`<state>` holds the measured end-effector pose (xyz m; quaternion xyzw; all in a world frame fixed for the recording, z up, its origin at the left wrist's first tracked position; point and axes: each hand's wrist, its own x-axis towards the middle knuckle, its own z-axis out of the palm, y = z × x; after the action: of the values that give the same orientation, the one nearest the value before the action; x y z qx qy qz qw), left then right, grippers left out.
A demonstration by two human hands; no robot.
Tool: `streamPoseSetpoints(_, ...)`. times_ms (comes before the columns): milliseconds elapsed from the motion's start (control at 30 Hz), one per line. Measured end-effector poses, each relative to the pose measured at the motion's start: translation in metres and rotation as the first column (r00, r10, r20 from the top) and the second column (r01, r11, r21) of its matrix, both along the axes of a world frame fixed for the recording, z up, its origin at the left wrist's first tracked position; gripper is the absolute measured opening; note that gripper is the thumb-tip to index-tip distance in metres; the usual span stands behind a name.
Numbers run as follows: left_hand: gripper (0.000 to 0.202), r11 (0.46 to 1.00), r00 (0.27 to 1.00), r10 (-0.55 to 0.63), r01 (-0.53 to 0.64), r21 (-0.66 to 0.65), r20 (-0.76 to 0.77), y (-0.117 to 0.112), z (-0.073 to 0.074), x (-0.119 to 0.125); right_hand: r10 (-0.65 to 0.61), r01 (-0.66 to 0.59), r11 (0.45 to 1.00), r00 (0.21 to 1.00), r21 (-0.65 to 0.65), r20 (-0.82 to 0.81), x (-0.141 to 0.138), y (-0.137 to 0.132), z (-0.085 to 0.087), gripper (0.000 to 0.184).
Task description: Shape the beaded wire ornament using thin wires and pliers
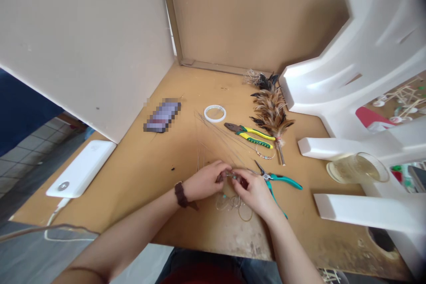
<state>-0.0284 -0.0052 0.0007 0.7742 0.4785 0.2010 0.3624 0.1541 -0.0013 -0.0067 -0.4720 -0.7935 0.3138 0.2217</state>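
My left hand (208, 179) and my right hand (252, 187) meet over the near part of the table. Fingers of both pinch a thin wire (229, 174) between them, with small bead-like bits on it; the fingertips partly hide it. Below them lie loose wire loops (233, 203) with a tiny turquoise bit. Just right of my right hand rest teal-handled needle-nose pliers (271, 177), their handles spread and one partly behind the hand. Straight wires (219, 131) stretch away across the table. A short beaded string (264, 156) lies farther right.
Beyond are combination pliers (249, 134), a white ring-shaped roll (214, 113), a feather duster (271, 108) and a phone (163, 115). A white power bank (81, 168) with a cable sits left. At right, a glass of pale liquid (357, 168) stands among white plastic stool legs (362, 211).
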Motion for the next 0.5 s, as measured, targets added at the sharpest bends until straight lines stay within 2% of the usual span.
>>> streamPoseSetpoints(67, 0.046, 0.988, 0.988, -0.141, 0.145, -0.056, 0.059, 0.000, 0.008, -0.008, -0.028, 0.028, 0.999, 1.000, -0.041, -0.004, 0.003, 0.002, -0.001, 0.023)
streamPoseSetpoints(133, 0.061, 0.969, 0.970, -0.231, 0.236, -0.074, 0.071, -0.002, 0.013, -0.013, -0.048, 0.045, 0.995, 0.998, -0.092, -0.032, 0.005, 0.003, -0.003, 0.023)
streamPoseSetpoints(200, 0.076, 0.969, 0.971, -0.239, 0.241, -0.059, 0.025, -0.007, 0.014, -0.013, -0.060, 0.047, 0.987, 0.995, -0.156, -0.078, 0.005, 0.003, -0.005, 0.023)
streamPoseSetpoints(267, 0.087, 0.983, 0.981, -0.185, 0.184, -0.022, -0.063, -0.012, 0.012, -0.008, -0.065, 0.037, 0.974, 0.990, -0.222, -0.123, 0.005, 0.003, -0.007, 0.024)
streamPoseSetpoints(333, 0.089, 0.990, 0.980, -0.138, 0.141, 0.009, -0.145, -0.015, 0.010, -0.003, -0.058, 0.016, 0.963, 0.987, -0.270, -0.148, 0.006, 0.003, -0.008, 0.024)
streamPoseSetpoints(433, 0.078, 0.987, 0.972, -0.148, 0.156, 0.032, -0.181, -0.013, 0.010, 0.000, -0.012, -0.046, 0.946, 0.984, -0.321, -0.176, 0.012, 0.002, -0.005, 0.025)
streamPoseSetpoints(500, 0.067, 0.981, 0.969, -0.173, 0.186, 0.057, -0.177, -0.008, 0.012, -0.003, 0.086, -0.158, 0.914, 0.975, -0.373, -0.204, 0.018, 0.002, 0.000, 0.039)
